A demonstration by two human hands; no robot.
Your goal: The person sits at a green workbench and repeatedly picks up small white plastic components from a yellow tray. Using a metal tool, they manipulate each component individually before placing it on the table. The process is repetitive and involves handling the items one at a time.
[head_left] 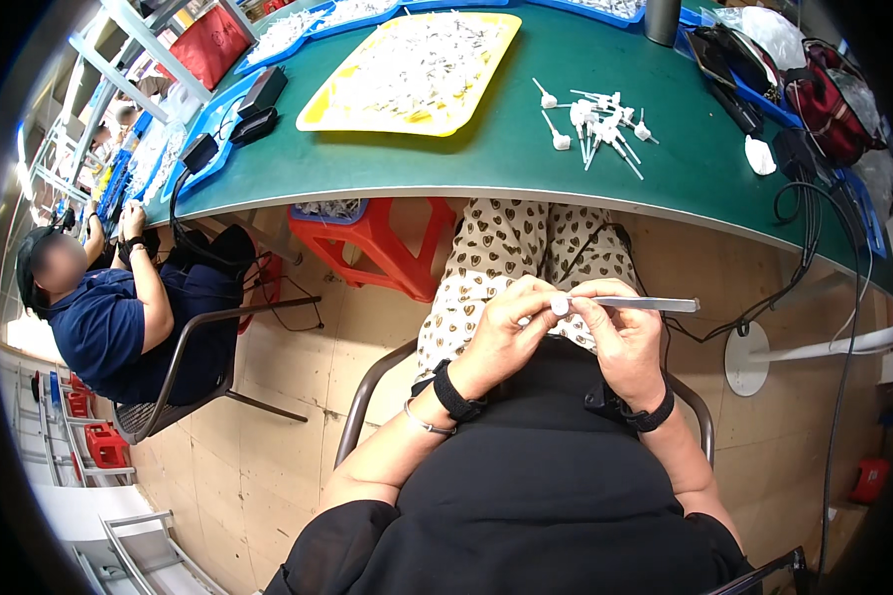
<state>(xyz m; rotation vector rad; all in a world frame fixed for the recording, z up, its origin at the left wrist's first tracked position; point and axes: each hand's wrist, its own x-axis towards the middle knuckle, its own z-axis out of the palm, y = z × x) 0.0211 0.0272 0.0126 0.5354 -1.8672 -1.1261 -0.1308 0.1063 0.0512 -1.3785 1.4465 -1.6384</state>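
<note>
Over my lap, my left hand (511, 322) pinches a small white round-ended part (560, 305) between thumb and fingers. My right hand (620, 332) is closed around slim silver tweezers (665, 303); their broad end points right, and their tips are hidden by my fingers near the white part. On the green table (367, 169) ahead lies a loose cluster of white parts with thin stems (600, 119). To the left of that cluster, a yellow tray (313, 117) is heaped with small white pieces.
Blue trays (278, 40) line the table's far side. Black adapters and cables (258, 109) lie at the left. A dark red bag (829, 99) is at the right. Under the table stands a red stool (367, 248). A co-worker in dark blue (109, 317) sits at my left.
</note>
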